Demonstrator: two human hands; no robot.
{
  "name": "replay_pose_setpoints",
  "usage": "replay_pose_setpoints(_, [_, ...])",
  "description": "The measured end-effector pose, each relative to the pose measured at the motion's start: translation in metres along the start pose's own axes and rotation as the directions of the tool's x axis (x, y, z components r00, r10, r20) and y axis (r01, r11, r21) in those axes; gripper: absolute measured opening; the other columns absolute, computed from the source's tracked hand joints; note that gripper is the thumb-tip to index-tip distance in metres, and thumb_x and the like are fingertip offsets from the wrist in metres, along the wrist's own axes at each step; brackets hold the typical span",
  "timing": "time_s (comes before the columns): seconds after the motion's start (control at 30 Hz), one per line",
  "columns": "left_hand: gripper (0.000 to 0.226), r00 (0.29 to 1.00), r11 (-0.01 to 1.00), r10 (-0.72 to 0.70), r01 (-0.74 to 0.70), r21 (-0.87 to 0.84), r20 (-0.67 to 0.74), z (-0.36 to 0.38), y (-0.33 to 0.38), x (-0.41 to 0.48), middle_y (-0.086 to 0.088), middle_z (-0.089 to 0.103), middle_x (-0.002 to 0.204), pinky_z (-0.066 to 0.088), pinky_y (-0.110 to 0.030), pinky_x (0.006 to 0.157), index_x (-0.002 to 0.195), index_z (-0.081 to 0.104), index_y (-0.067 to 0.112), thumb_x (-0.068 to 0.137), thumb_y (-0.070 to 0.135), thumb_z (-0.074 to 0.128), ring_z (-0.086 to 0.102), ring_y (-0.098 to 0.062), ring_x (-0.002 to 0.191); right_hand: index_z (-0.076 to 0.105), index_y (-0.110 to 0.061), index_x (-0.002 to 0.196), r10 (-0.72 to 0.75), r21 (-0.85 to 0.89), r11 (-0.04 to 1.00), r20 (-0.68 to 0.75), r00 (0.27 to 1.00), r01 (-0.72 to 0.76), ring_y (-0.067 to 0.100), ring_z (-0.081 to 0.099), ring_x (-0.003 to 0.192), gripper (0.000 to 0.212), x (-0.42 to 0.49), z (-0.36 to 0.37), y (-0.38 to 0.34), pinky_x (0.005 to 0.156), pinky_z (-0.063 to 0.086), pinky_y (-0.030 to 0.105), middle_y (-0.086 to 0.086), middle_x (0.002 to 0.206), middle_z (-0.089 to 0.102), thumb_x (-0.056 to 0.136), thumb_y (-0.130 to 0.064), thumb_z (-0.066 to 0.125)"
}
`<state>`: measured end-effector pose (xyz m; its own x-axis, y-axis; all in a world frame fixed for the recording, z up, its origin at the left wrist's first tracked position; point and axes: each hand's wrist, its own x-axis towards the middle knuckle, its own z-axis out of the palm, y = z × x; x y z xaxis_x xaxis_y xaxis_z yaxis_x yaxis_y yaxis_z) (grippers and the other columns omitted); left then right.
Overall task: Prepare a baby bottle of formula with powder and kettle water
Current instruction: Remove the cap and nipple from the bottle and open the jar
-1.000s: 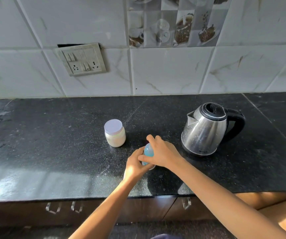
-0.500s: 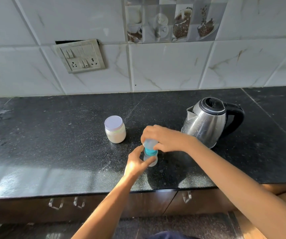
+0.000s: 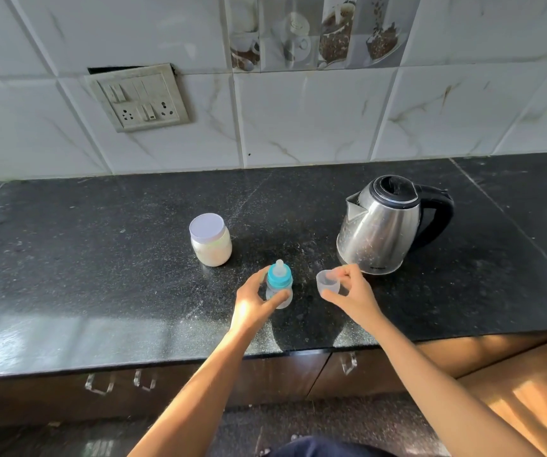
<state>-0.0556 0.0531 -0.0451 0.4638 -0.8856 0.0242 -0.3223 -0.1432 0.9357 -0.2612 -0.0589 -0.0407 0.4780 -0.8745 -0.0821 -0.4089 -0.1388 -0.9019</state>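
Bottle (image 3: 279,285) upright on counter (image 3: 100,275), near the front edge, blue collar and teat bare. Left hand (image 3: 252,301): fingers and thumb curled round the bottle's lower body. Right hand (image 3: 352,293) at bottle's 3 o'clock, thumb and fingertips pinching clear cap (image 3: 328,283), apart from bottle. Jar (image 3: 211,239), lid on, at bottle's 10 o'clock. Kettle (image 3: 381,225) at 2 o'clock, lid down, spout left, handle right.

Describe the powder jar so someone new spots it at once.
On the black counter, look left of the steel kettle. The jar stands upright, behind and left of the baby bottle that the left hand holds. It alone is squat, with a flat pale lid and white powder inside.
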Motion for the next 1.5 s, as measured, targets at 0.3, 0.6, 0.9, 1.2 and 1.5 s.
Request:
replay_pose_setpoints(0.3, [0.055,1.000,1.000,-0.020,0.019,-0.017,-0.011,0.002,0.000,-0.002,0.032,0.054,0.111,0.034,-0.005,0.082,0.123,0.053,0.038,0.075,0.032,0.079,0.045,0.024,0.105,0.038,-0.018,0.115,-0.048,-0.051,0.998,-0.081,0.996,0.044,0.013,0.058,0.109,0.066,-0.007,0.013,0.024,0.098,0.049,0.040,0.001,0.118,0.053,0.068,-0.008,0.083])
replay_pose_setpoints(0.6, [0.050,1.000,0.998,0.012,-0.011,-0.057,0.018,0.001,0.002,-0.003,0.021,0.065,0.110,0.041,-0.007,0.083,0.120,0.056,0.037,0.076,0.033,0.079,0.057,0.006,0.105,0.042,-0.014,0.129,-0.366,-0.387,0.865,-0.049,0.929,0.320,0.006,0.042,0.103,0.074,0.002,0.032,-0.039,0.086,0.046,0.030,0.003,0.122,0.040,0.074,-0.053,0.070])
replay_pose_setpoints(0.9, [0.050,0.999,0.996,0.034,-0.032,-0.084,0.022,-0.002,0.005,-0.001,0.015,0.070,0.101,0.048,-0.013,0.078,0.116,0.060,0.032,0.074,0.015,0.079,0.063,0.000,0.096,0.054,-0.014,0.108,-0.189,-0.361,0.912,0.056,0.980,0.196,0.013,0.053,0.096,0.049,0.022,0.072,-0.067,0.085,0.051,0.031,0.002,0.110,0.055,0.073,-0.037,0.080])
replay_pose_setpoints(1.2, [0.052,0.996,1.000,0.010,-0.010,-0.011,0.085,-0.008,0.010,0.003,0.019,0.065,0.105,0.038,0.000,0.074,0.120,0.058,0.029,0.074,0.030,0.081,0.054,0.015,0.095,0.063,-0.020,0.120,-0.204,-0.160,0.947,0.369,0.907,0.278,-0.003,0.059,0.085,0.046,0.040,0.034,-0.067,0.077,0.049,0.017,-0.012,0.102,0.063,0.077,-0.017,0.078])
replay_pose_setpoints(1.5, [0.052,0.998,0.999,0.016,-0.014,-0.033,0.067,-0.007,0.005,0.001,0.016,0.067,0.106,0.041,-0.003,0.077,0.118,0.059,0.031,0.072,0.033,0.082,0.058,0.009,0.098,0.056,-0.026,0.126,-0.177,-0.140,0.953,0.468,0.866,0.270,-0.002,0.054,0.114,0.056,0.036,0.034,-0.075,0.099,0.044,0.020,-0.015,0.122,0.061,0.075,-0.023,0.079])
